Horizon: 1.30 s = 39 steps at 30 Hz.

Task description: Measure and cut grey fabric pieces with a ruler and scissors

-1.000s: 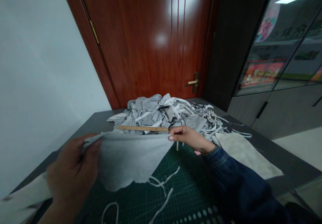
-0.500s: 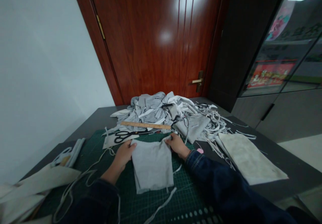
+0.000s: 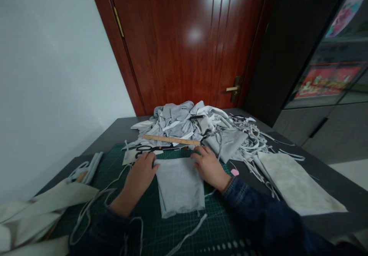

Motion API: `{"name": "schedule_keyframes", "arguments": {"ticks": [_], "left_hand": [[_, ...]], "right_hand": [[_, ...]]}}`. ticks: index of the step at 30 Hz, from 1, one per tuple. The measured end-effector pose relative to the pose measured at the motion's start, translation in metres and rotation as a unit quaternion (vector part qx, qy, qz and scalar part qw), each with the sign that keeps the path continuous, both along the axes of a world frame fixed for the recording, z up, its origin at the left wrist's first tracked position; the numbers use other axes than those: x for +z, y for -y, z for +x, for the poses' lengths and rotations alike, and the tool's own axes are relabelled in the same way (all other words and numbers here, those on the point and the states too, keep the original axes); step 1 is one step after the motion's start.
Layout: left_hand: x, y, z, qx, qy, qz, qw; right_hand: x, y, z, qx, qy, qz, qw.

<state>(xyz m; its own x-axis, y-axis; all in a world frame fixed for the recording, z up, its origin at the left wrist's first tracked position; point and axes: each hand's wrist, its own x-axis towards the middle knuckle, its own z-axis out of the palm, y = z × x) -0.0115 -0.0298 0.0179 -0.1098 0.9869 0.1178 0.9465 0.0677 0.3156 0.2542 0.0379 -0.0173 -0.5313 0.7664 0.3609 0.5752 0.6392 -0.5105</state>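
- Grey knit fabric piece (image 3: pixel 179 187), folded into a rough rectangle, is laid flat in the middle of a green cutting mat (image 3: pixel 175 235); its lower edge shows more than one layer, though the number cannot be made out.
- Left hand (image 3: pixel 140 175) is rested palm down and open against the fabric's upper left corner, with the fingertips (image 3: pixel 152 157) beside the edge.
- Right hand (image 3: pixel 209 167) is also held open and palm down, with the fingers (image 3: pixel 198 152) laid over the upper right corner; the cuff of a blue denim sleeve (image 3: pixel 238 192) is seen at the wrist.
- Black-handled scissors (image 3: pixel 151 148) are laid on a pale offcut (image 3: pixel 132 157), just beyond the left hand; the blades are thin and hard to make out.
- Wooden ruler (image 3: pixel 171 140) is placed along the near side of a heap of grey and white scraps (image 3: pixel 181 121), which is piled on a dark grey table (image 3: pixel 115 131); the lower layers of the heap are hidden.
- Looser grey offcut (image 3: pixel 227 142) and tangled white strips (image 3: pixel 253 137) are spread to the right of the heap.
- Beige sheet (image 3: pixel 299 183) is laid at the right, with a small pink tag (image 3: pixel 235 172) near the right wrist.
- Pale sheets (image 3: pixel 43 206) at lower left are cut off by the frame.
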Motion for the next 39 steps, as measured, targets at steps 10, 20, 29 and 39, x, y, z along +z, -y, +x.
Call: {"name": "schedule_keyframes", "arguments": {"ticks": [10, 20, 29, 39], "left_hand": [[-0.013, 0.031, 0.002, -0.325, 0.072, -0.159, 0.930], [-0.007, 0.067, 0.028, -0.176, 0.002, -0.142, 0.974], [-0.026, 0.077, 0.024, -0.076, 0.093, -0.133, 0.984], [-0.021, 0.072, 0.009, -0.075, 0.148, -0.149, 0.975]], "right_hand": [[-0.005, 0.052, -0.018, 0.291, 0.111, 0.028, 0.950], [-0.015, 0.048, -0.049, 0.162, 0.072, -0.063, 0.982], [-0.007, 0.063, -0.055, 0.271, 0.085, -0.025, 0.958], [-0.058, 0.032, -0.071, 0.093, -0.189, -0.274, 0.938]]}}
